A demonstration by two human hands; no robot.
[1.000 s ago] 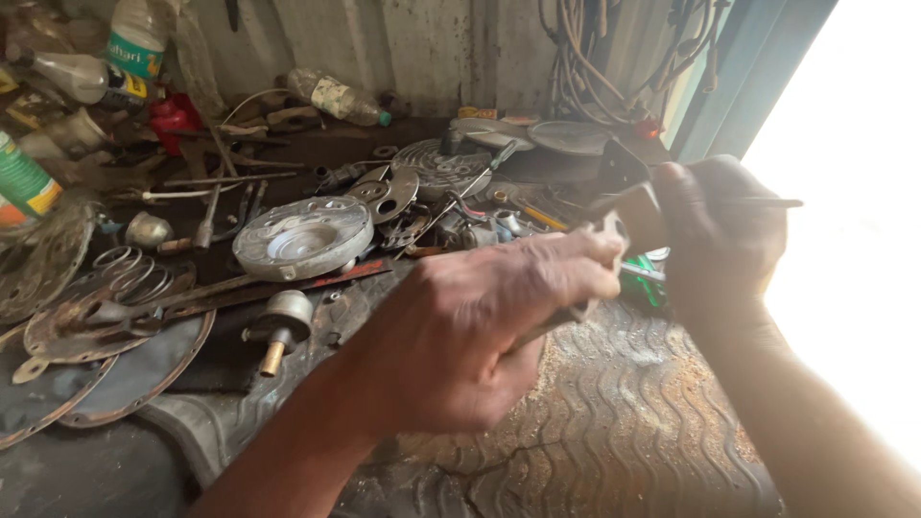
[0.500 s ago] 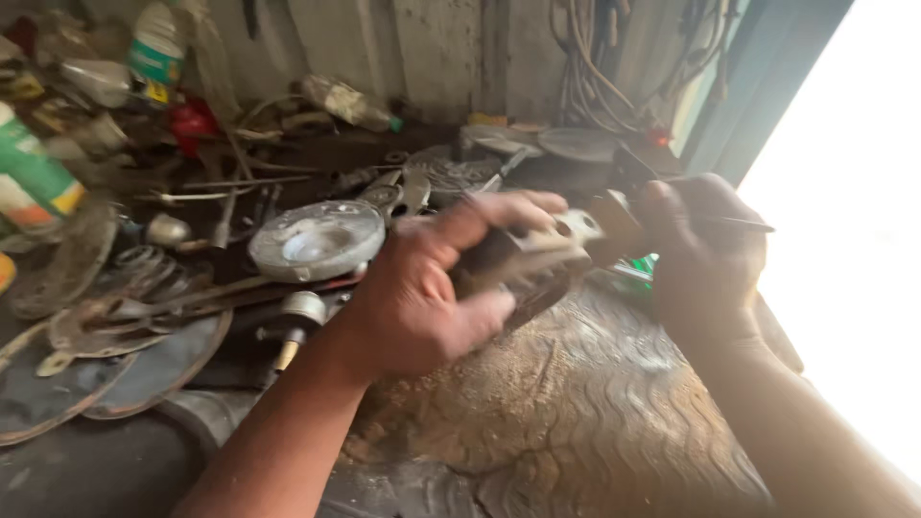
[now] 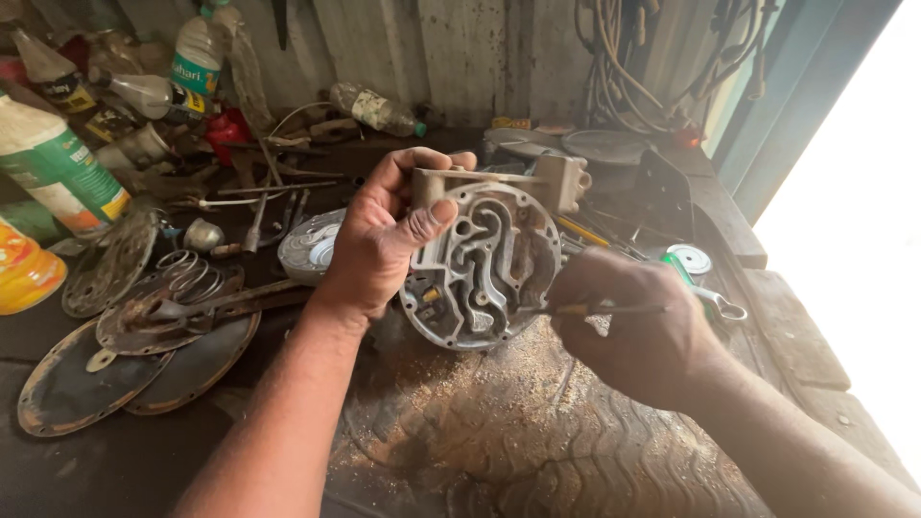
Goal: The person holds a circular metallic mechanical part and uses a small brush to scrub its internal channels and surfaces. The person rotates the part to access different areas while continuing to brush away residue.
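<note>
Metal casting (image 3: 483, 269), round with channels, looks heavy, stiff and greasy; the left hand (image 3: 384, 240) grasps its rim above the worn tyre (image 3: 499, 441), while right hand (image 3: 638, 331) fingers pinch a thin pick (image 3: 595, 309).

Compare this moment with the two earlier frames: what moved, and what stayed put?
The left hand has turned the round metal casting up, so its channelled face now shows; a second ago the hand's back hid it. The right hand has brought its thin tool to the casting's edge. Both grips held throughout. The spring, rusty discs and bottles stayed put.
</note>
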